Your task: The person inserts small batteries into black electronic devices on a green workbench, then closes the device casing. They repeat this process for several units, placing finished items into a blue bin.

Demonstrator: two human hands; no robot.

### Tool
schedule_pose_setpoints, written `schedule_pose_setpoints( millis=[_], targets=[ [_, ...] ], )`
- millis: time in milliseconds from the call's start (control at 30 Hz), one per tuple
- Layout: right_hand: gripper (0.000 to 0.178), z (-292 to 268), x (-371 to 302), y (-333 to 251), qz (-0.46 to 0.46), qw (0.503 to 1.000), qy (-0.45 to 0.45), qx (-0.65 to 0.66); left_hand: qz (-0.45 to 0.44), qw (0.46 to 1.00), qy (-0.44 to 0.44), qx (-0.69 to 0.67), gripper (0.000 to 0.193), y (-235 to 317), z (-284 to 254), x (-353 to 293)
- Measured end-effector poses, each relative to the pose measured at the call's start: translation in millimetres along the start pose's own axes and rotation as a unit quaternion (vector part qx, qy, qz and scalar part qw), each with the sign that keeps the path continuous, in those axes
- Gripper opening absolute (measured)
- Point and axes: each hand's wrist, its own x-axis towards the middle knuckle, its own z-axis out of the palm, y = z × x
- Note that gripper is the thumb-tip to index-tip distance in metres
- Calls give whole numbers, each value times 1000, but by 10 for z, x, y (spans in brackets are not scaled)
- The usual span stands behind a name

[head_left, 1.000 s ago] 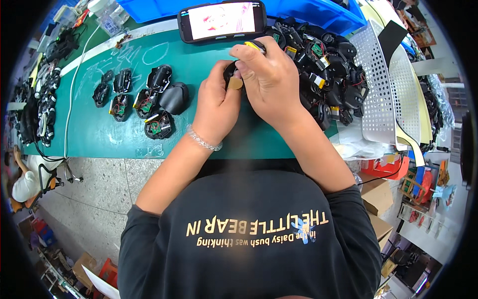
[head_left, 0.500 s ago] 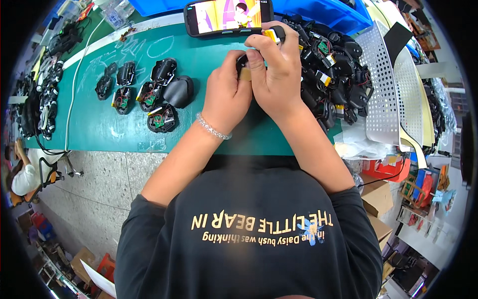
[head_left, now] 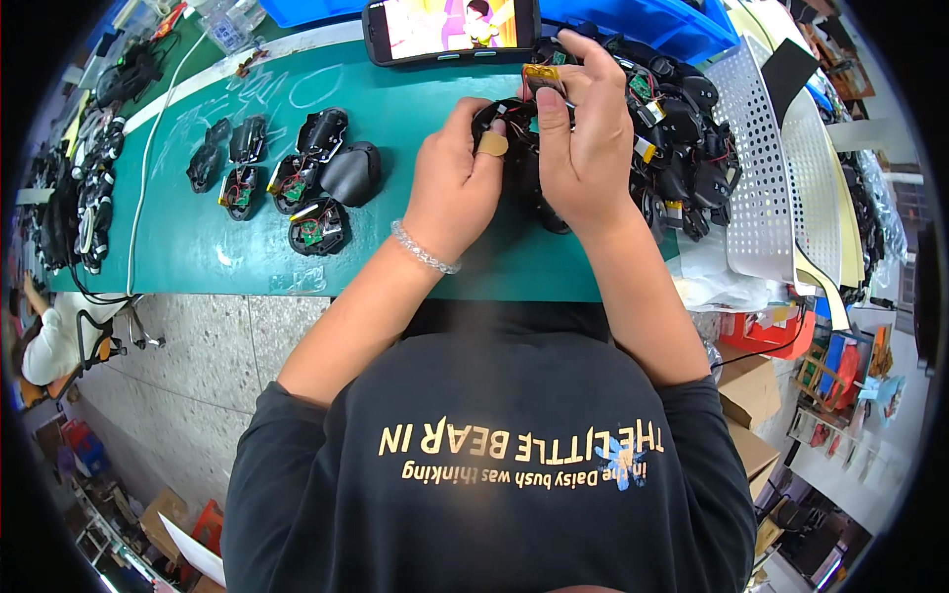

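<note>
My left hand grips a black plastic mouse housing at its near left side, with a tan bandage on the thumb. Thin wires show inside the housing. Just to its right, my right hand pinches a small flat battery with a yellow end between thumb and fingers, and its index finger sticks up. My right hand partly covers what lies beneath it. Left of my hands, several open black housings with green circuit boards lie on the green mat, beside a smooth black shell.
A heap of black housings with wires and batteries lies right of my hands, against a perforated metal basket. A phone playing a video stands beyond my hands, before a blue bin. A co-worker's sleeve shows far left.
My right hand has moved right, away from my left hand, and turned with the battery in its fingers. The housing in my left hand now shows its wired inside.
</note>
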Motion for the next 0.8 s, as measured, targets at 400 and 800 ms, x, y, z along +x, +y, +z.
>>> schedule_pose_setpoints(
  millis=[400,800],
  targets=[
    [10,-175,-19,-110,26,997,-49,51,-62,997,-21,-51,19,206,-140,-42],
    [15,-207,-19,-172,15,995,-94,39,8,998,-24,-49,19,273,-192,-95]
  ],
)
